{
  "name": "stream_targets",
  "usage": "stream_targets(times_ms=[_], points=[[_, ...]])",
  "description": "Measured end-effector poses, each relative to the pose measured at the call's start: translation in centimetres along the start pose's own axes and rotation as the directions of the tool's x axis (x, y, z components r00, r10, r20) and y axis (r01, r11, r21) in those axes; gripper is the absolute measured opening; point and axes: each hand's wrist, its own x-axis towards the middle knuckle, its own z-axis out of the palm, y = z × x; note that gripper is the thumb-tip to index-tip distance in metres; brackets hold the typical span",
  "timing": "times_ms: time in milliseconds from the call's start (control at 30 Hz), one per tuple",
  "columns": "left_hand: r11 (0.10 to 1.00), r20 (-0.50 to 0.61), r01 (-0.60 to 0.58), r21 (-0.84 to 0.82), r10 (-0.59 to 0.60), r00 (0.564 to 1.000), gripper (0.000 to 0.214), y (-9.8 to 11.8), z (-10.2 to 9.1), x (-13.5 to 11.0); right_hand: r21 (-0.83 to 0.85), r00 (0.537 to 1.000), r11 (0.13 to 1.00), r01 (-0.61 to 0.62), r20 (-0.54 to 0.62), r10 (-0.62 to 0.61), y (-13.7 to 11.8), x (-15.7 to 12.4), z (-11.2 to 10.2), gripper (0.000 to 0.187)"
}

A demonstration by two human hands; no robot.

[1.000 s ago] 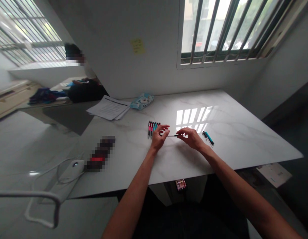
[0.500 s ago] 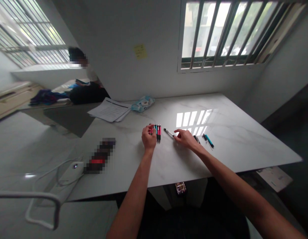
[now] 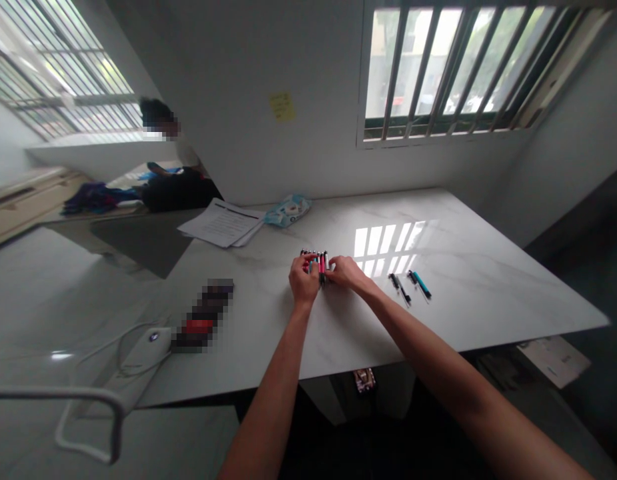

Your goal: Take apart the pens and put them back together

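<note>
A row of several pens (image 3: 322, 265) in red, teal and silver lies side by side on the marble-patterned table. My left hand (image 3: 303, 281) is curled over the row from the left, covering part of it. At the row's right end, my right hand (image 3: 345, 272) has its fingertips closed on a silver pen (image 3: 326, 258) lying against the others. Farther right are a dark pen in parts (image 3: 400, 289) and a teal pen barrel (image 3: 421, 285) with a thin refill beside it.
Printed papers (image 3: 222, 223) and a blue wipes packet (image 3: 288, 211) lie along the back of the table (image 3: 468, 267). To the left are a pixelated dark object (image 3: 203, 317) and a white box (image 3: 146, 350) with a cable. A person (image 3: 181, 180) sits beyond.
My right hand has moved left with the silver pen, from a slant apart from the row to its right end. The dark pen parts it partly covered now show. My left hand stays at the row.
</note>
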Motion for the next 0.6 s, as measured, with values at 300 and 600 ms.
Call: stream_targets(times_ms=[300, 600], points=[[1.0, 0.0, -0.007, -0.001, 0.007, 1.0, 0.023, 0.3, -0.1, -0.1, 0.09, 0.987, 0.985, 0.148, 0.048, -0.153, 2.0, -1.6, -1.4, 0.036], [0.996, 0.053, -0.091, -0.002, 0.091, 0.994, 0.019, 0.9, 0.5, -0.6, 0.027, 0.936, 0.937, 0.348, -0.053, -0.347, 13.9, -8.4, -11.6, 0.068]])
